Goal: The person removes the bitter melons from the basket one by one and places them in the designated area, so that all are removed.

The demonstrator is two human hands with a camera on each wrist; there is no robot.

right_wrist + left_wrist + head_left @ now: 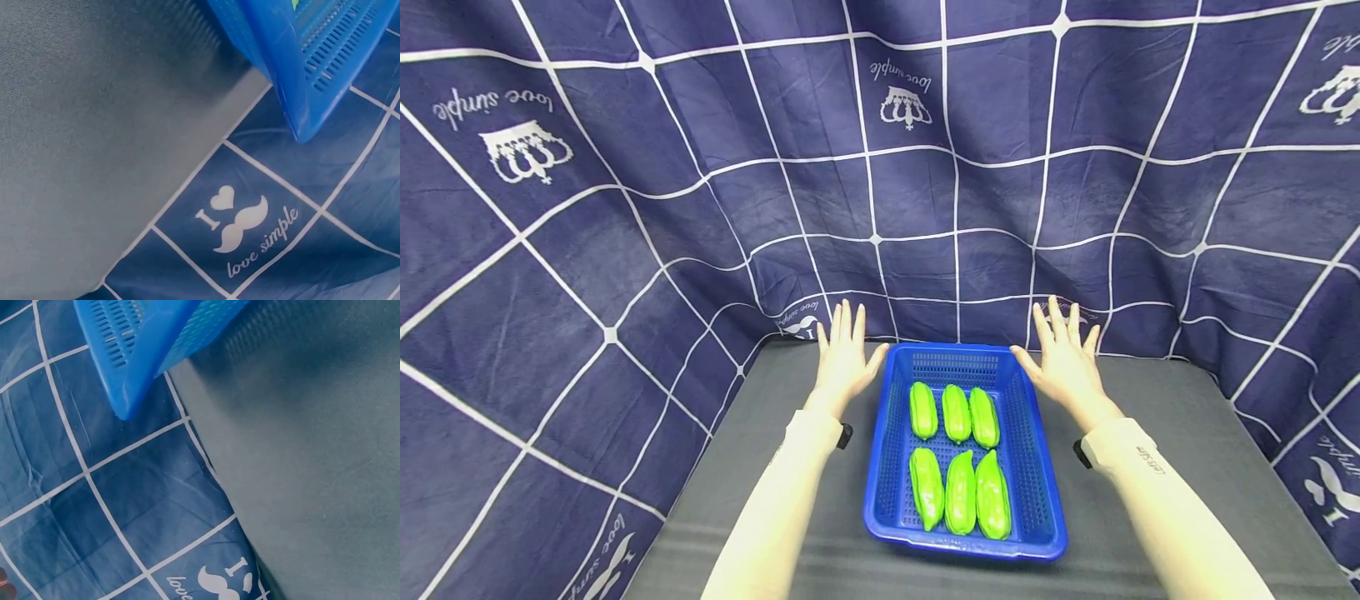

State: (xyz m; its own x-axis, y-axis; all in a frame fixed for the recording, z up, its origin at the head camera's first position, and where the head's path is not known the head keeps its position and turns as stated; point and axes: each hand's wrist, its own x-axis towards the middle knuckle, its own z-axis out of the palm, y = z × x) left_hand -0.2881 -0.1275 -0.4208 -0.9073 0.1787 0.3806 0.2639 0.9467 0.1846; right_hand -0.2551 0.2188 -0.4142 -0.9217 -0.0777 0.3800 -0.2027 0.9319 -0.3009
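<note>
A blue plastic basket (880, 467) with slotted walls holds several bright green, ridged, elongated vegetables (957, 414) in two rows, their exact kind unclear. My left hand (842, 362) is beside the basket's far left corner, fingers straight and spread, holding nothing. On the opposite side my right hand (1066, 362) is likewise spread with straight fingers near the far right corner. Whether either thumb touches the rim cannot be told. A basket corner shows in the left wrist view (150, 356) and in the right wrist view (284, 69); only a fingertip (6, 589) appears in the left one.
The basket stands on a grey tabletop (760, 417). Behind and to both sides hangs a dark blue cloth (820, 200) with white grid lines, crowns and lettering. Its lower part meets the table's far edge.
</note>
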